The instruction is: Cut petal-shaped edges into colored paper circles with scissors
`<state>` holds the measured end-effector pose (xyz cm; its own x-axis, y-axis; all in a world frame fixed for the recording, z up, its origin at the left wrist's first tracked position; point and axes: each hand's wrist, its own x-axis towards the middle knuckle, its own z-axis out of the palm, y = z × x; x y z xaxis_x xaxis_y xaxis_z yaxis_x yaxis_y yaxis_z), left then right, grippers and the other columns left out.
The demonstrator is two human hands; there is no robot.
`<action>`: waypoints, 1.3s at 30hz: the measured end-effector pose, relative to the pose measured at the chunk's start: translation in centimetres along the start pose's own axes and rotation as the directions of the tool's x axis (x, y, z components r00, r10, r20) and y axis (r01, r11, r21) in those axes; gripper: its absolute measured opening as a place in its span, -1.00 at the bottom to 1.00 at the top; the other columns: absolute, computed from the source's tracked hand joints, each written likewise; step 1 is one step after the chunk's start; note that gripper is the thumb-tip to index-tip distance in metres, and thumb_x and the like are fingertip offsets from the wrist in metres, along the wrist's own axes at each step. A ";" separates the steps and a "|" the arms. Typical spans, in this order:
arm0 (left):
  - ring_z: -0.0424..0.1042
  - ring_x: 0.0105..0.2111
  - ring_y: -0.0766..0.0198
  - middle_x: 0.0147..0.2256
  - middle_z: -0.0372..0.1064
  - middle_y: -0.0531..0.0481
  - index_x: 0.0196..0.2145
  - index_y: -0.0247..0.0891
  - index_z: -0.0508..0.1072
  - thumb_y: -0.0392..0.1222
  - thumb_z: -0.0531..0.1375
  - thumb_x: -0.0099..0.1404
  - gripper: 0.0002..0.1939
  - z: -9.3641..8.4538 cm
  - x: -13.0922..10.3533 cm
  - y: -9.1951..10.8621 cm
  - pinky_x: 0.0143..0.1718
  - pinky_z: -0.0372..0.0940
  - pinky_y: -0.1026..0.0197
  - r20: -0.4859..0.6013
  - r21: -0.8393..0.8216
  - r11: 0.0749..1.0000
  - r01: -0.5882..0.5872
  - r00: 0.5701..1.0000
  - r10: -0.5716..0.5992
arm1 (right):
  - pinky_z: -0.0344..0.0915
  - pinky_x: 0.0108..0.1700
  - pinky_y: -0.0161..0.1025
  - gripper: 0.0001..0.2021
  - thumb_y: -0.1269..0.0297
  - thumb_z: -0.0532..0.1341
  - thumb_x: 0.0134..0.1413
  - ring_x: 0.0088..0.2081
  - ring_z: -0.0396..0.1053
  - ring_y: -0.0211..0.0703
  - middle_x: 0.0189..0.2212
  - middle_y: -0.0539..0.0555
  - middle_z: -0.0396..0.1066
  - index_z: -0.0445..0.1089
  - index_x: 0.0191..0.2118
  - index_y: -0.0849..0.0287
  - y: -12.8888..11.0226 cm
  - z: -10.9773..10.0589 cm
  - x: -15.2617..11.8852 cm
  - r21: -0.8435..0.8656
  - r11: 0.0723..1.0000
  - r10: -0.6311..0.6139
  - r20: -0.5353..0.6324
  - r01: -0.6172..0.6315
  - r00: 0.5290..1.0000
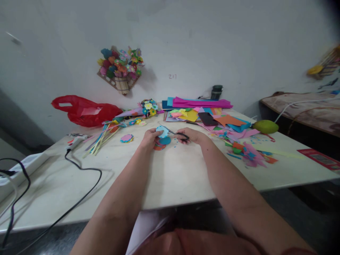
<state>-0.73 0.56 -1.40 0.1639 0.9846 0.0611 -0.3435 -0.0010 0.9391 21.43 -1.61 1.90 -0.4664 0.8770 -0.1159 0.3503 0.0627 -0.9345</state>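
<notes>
Near the middle of the table, my left hand (150, 137) pinches a light blue paper piece (162, 131) with a scalloped edge. My right hand (189, 135) is closed round the black handles of a pair of scissors (181, 134), whose blades point left toward the blue paper's edge. Below the held piece, a darker blue paper disc (164, 141) and an orange-red disc (159, 147) show close to my left fingers. Tiny blue scraps lie beneath the scissors. A pink scalloped piece (126, 138) tops a small stack to the left.
A red plastic bag (87, 110), paper strips (102, 141) and a glue gun (77, 141) with a black cable are at left. Foam and paper sheets (202, 103), a phone (207, 119), a green-yellow fruit (265, 126) and coloured scraps (252, 154) lie at back and right.
</notes>
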 end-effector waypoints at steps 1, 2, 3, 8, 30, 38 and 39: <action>0.44 -0.55 0.28 -0.50 0.48 -0.10 -0.43 -0.38 0.49 -0.29 0.47 -0.12 -0.71 0.0 0.0 0.0 -0.46 0.39 0.22 -0.003 -0.002 1.000 -0.001 1.000 0.001 | -0.04 -0.63 -0.39 -0.87 0.47 0.17 0.10 -0.71 0.13 -0.39 -0.71 -0.04 0.30 0.32 -0.46 0.23 0.0 0.0 0.0 -0.005 1.000 0.001 -0.002 -0.001 1.000; 0.43 -0.56 0.29 -0.50 0.48 -0.10 -0.44 -0.39 0.49 -0.30 0.47 -0.13 -0.71 0.0 0.0 0.0 -0.46 0.38 0.23 -0.007 -0.004 1.000 -0.002 1.000 0.002 | -0.05 -0.63 -0.39 -0.87 0.46 0.18 0.10 -0.71 0.13 -0.39 -0.71 -0.05 0.31 0.32 -0.46 0.23 0.0 0.0 0.0 -0.009 1.000 0.002 -0.003 -0.002 1.000; 0.43 -0.56 0.30 -0.50 0.48 -0.10 -0.45 -0.40 0.49 -0.31 0.47 -0.13 -0.71 0.1 0.0 0.0 -0.46 0.38 0.23 -0.012 -0.007 1.000 -0.003 1.000 0.003 | -0.05 -0.63 -0.39 -0.87 0.45 0.18 0.11 -0.71 0.13 -0.39 -0.71 -0.05 0.31 0.31 -0.46 0.23 0.0 0.0 0.0 -0.010 1.000 0.000 -0.002 0.000 1.000; 0.43 -0.55 0.31 -0.50 0.47 -0.10 -0.47 -0.41 0.48 -0.34 0.45 -0.10 -0.75 0.2 -0.1 0.2 -0.44 0.37 0.24 -0.025 -0.012 1.000 0.004 1.000 -0.004 | 0.01 -0.62 -0.38 -0.89 0.42 0.15 0.13 -0.68 0.20 -0.36 -0.67 -0.02 0.36 0.33 -0.42 0.23 0.2 -0.2 0.1 0.001 1.000 -0.024 0.014 0.024 1.000; 0.46 -0.55 0.29 -0.50 0.48 -0.09 -0.45 -0.38 0.48 -0.34 0.45 -0.11 -0.75 0.4 -0.2 0.3 -0.45 0.38 0.24 -0.029 -0.014 1.000 -0.002 1.000 0.002 | -0.04 -0.63 -0.39 -0.86 0.43 0.19 0.10 -0.70 0.14 -0.38 -0.71 -0.04 0.31 0.31 -0.48 0.21 -0.3 0.2 -0.1 0.011 1.000 0.004 -0.011 -0.004 1.000; 0.45 -0.54 0.28 -0.48 0.50 -0.13 -0.45 -0.40 0.51 -0.33 0.43 -0.10 -0.78 0.3 0.0 0.2 -0.44 0.39 0.23 -0.029 0.001 1.000 -0.005 1.000 0.005 | -0.05 -0.62 -0.38 -0.86 0.44 0.19 0.07 -0.70 0.13 -0.38 -0.72 -0.04 0.30 0.31 -0.49 0.22 -0.6 0.4 -0.3 0.013 1.000 0.009 -0.019 -0.009 1.000; 0.44 -0.54 0.29 -0.48 0.51 -0.13 -0.46 -0.40 0.51 -0.33 0.43 -0.10 -0.78 0.3 0.0 0.2 -0.44 0.38 0.23 -0.028 0.002 1.000 -0.008 1.000 0.008 | -0.06 -0.63 -0.38 -0.86 0.43 0.20 0.08 -0.70 0.13 -0.38 -0.72 -0.04 0.29 0.31 -0.49 0.22 -0.6 0.4 -0.4 0.013 1.000 0.005 -0.016 -0.004 1.000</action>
<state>-0.58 0.47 -1.09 0.1358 0.9890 0.0589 -0.3431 -0.0088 0.9393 21.08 -2.14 2.40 -0.4514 0.8849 -0.1147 0.3417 0.0527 -0.9383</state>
